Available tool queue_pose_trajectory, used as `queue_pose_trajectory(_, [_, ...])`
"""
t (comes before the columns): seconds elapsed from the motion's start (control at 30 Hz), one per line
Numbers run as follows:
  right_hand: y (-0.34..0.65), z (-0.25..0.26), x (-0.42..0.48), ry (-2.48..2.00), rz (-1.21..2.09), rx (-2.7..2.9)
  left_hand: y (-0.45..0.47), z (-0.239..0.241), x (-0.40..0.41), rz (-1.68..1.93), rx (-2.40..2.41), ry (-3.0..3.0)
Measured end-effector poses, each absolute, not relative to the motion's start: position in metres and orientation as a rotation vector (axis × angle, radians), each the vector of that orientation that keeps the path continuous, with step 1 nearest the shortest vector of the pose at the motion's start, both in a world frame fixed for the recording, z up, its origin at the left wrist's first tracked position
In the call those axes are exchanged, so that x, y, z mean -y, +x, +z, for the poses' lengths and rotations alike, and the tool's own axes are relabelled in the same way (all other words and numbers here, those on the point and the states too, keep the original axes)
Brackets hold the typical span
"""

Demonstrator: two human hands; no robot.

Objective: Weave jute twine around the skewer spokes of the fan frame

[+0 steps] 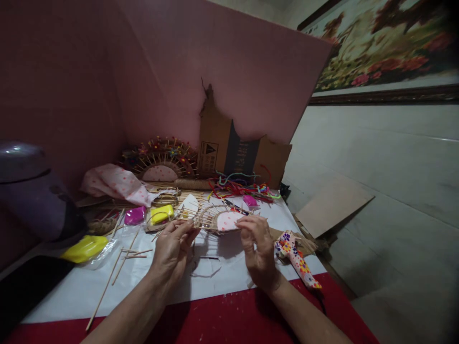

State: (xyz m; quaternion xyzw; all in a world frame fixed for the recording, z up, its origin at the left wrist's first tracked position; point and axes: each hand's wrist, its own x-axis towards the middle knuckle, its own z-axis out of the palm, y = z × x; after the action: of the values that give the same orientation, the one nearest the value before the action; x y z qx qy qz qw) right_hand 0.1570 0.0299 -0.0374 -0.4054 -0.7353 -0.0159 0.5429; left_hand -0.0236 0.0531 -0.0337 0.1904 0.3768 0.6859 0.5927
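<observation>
Over the white sheet I hold up a small half-round craft piece (226,221), a pink dotted fabric centre with thin sticks fanning out and twine woven around it. My left hand (172,251) pinches its left end between thumb and fingers. At the other end, the fingers of my right hand (258,248) are closed on the fabric's right edge; fingertips partly hide that corner. Behind stands a larger half-round fan piece (159,173) of the same make, its sticks tipped with colourful flowers.
Loose sticks (120,258) and yellow clay packets (86,249) lie left, near a purple bottle (32,191). Coloured pipe cleaners (236,185) lie before torn cardboard (215,138). A flower-patterned tool (299,263), shaped like a glue gun, rests right. Dotted cloth (114,181) is at back left.
</observation>
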Motion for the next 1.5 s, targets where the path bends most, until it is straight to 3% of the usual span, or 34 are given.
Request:
queue_pose_trajectory(0.5, [0.113, -0.024, -0.049, -1.223, -0.061, 2.011, -0.018, -0.037, -0.049, 1.582, -0.839, 0.474])
queue_pose_trajectory(1.5, [0.117, -0.029, -0.052, -1.087, 0.017, 1.939, -0.016, -0.037, -0.046, 1.561, -0.816, 0.485])
